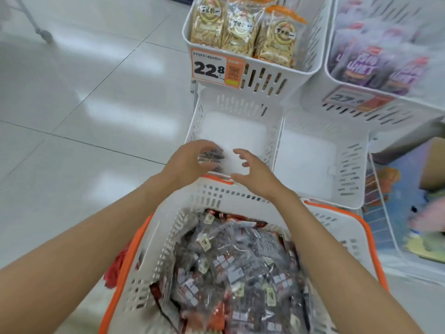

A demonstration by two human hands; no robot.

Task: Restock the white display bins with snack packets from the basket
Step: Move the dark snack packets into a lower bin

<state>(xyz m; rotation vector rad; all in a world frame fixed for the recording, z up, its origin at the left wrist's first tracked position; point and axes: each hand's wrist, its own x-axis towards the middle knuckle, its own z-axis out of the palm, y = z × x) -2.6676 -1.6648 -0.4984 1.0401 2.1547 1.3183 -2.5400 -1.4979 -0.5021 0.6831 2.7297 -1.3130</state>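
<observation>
From the head camera, looking down: both bare arms reach forward over the basket [154,249], a white slotted one with an orange rim, right at the bottom of the view. It is heaped with dark packets [240,266], clear film with red and white labels, piled any which way.

Past its far rim, the left hand [190,160] has its fingers curled round 1 dark snack packet [213,156], gripping it from above. That packet sits over the near end of the lower left bin [231,102], just beyond the basket's edge. Whether it touches the bin's floor, I cannot tell.

The right hand [256,175] is just beside it, fingers spread and lightly bent, thumb out, grasping nothing. There is a small gap between its fingertips and the packet. The bin's white floor shows beyond the hands.

On the right, the lower right bin [349,169] stands wall to wall with it, in the same white slotted plastic.

Up a tier, the upper left bin [296,78] carries at least 3 tall bags [240,34] of pale tan snacks, upright, with orange tops. An orange-edged price tag [216,68] on its front reads 22.8. The upper right bin [385,112] holds purple packets [380,66], blurred, with a tag [354,100] starting 27.

A second orange-rimmed basket [342,227] sits right of the first. Pale glossy floor tiles [84,97] fill the left side.
</observation>
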